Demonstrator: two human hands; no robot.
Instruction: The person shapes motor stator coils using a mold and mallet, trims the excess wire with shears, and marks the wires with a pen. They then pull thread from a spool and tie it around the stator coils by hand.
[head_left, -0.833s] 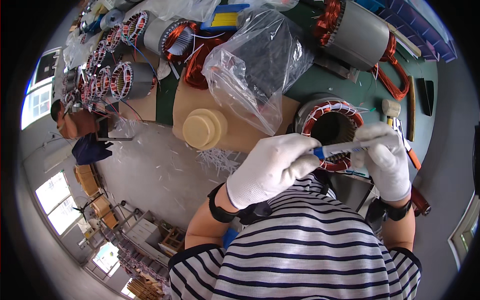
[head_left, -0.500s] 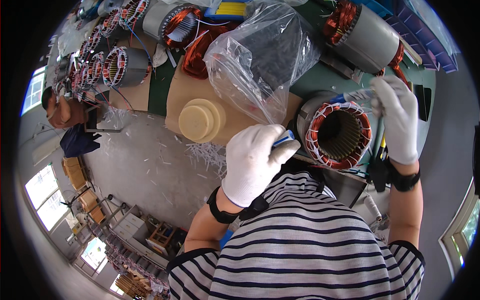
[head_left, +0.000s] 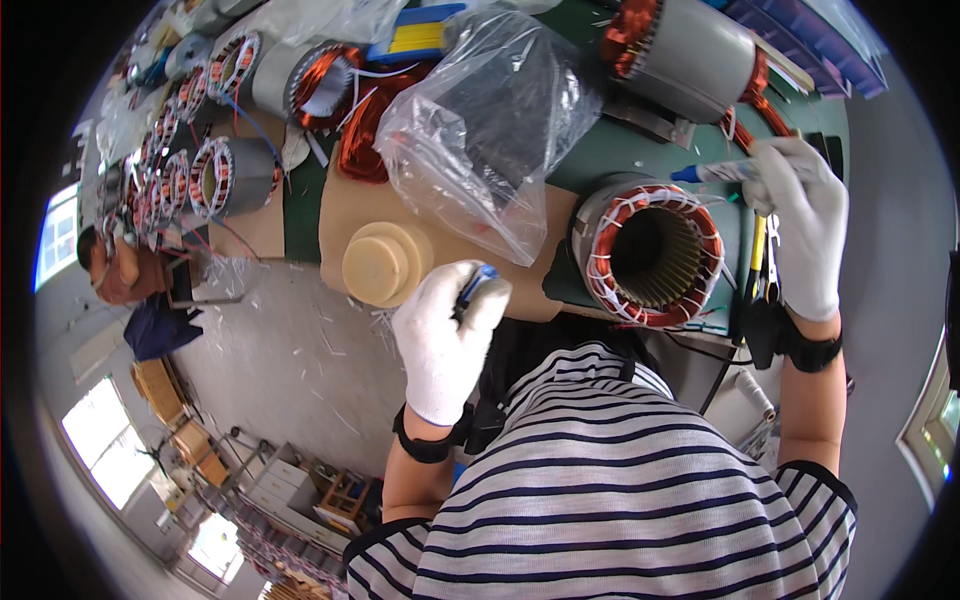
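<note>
The left hand [head_left: 437, 340] grips what seems a blue cap [head_left: 486, 272], the right hand [head_left: 803, 220] holds an open-looking pen [head_left: 727, 171] near the table's [head_left: 634, 154] right edge, and moving it next calls for care.

Grey workroom with bright windows [head_left: 105, 440] along the left and daylight coming in.
A green counter [head_left: 645, 150] stretches across the far side and round to the right, where a plain grey wall [head_left: 892, 220] rises beside it. To the left lies a grey floor [head_left: 268, 350], scattered with thin white strips [head_left: 325, 340]. The windows there stand in a row from far to near, their panes mostly washed out by glare. Between them and the floor's open stretch are brown boxes [head_left: 157, 388], and nearer, a pale drawer cabinet [head_left: 275, 487] beside an open wooden frame [head_left: 345, 497]. At the near right, another window [head_left: 943, 420] shows partly, curved by the lens.
</note>
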